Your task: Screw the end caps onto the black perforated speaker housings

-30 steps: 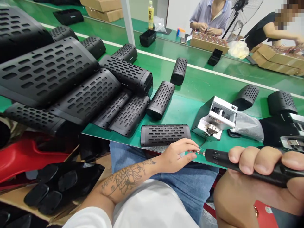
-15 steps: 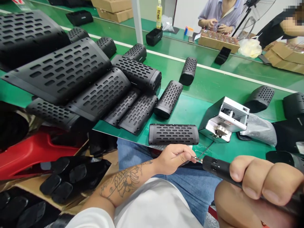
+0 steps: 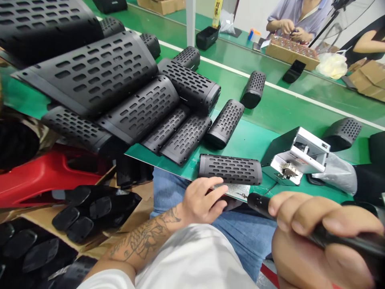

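My right hand (image 3: 319, 228) is wrapped around a black electric screwdriver (image 3: 258, 203). The screwdriver's bit points left, over the near table edge. Fingers spread, my left hand (image 3: 205, 198) reaches to the front side of a black perforated speaker housing (image 3: 230, 168). The fingertips are close to its lower edge; whether they touch it I cannot tell. This housing lies lengthwise, its slotted face up. A clear plastic piece (image 3: 240, 190) lies just below it, near the bit. To the right stands a silver and black screw feeder (image 3: 296, 158).
A pile of similar perforated housings (image 3: 90, 76) fills the left of the green table (image 3: 186, 170). Cartons of black parts (image 3: 100, 206) and a red stool (image 3: 45, 172) stand below left. Across the line, a person (image 3: 296, 24) works at a tray box (image 3: 290, 52).
My left hand has left the screwdriver's tip, moved left toward the housing, and its fingers have opened. The screwdriver has shifted slightly left in my right hand. The view has also shifted.
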